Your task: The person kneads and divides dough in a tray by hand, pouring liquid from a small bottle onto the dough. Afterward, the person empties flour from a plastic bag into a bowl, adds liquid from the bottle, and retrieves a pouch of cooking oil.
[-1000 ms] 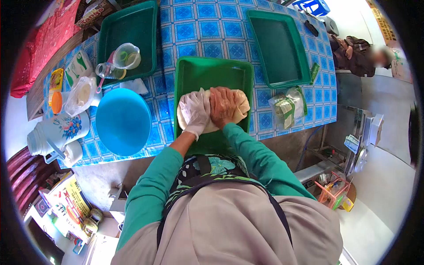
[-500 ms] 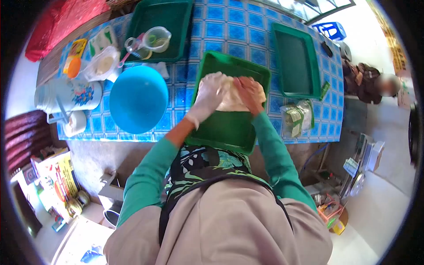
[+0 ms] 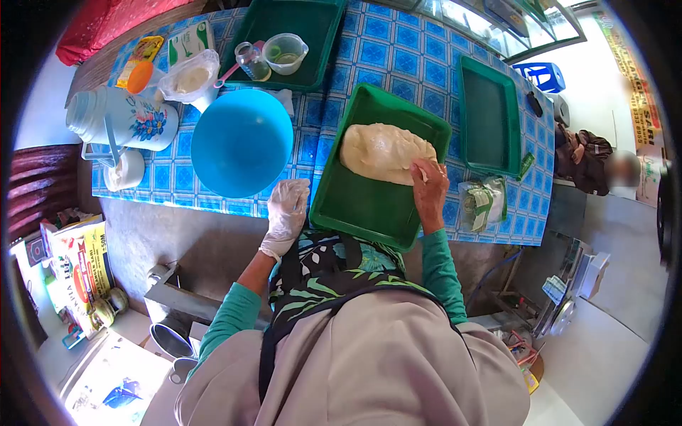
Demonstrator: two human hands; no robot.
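Observation:
A pale, smooth lump of dough (image 3: 380, 153) lies in the far half of a green tray (image 3: 376, 213), its surface folded and dented. My right hand (image 3: 430, 190), bare, is at the dough's right end with fingertips bent together on its edge, close to the tray's right wall. My left hand (image 3: 285, 213), in a clear thin glove, hangs over the table's front edge between the tray and a blue bowl (image 3: 241, 145). Its fingers are loosely bent and slightly apart, with nothing visible in them. The dough under my right fingertips is partly hidden.
Left stand a floral thermos (image 3: 138, 117), a white tub (image 3: 126, 170), an orange cup (image 3: 140, 77) and a bag-lined container (image 3: 190, 79). A dark green tray (image 3: 312, 42) holds clear cups. Right are another tray (image 3: 490, 117) and a plastic packet (image 3: 483, 206). A person (image 3: 593, 160) sits beyond.
My left hand has come off the dough and moved left and toward me, out of the tray. My right hand has shifted to the dough's right end. The view has turned slightly.

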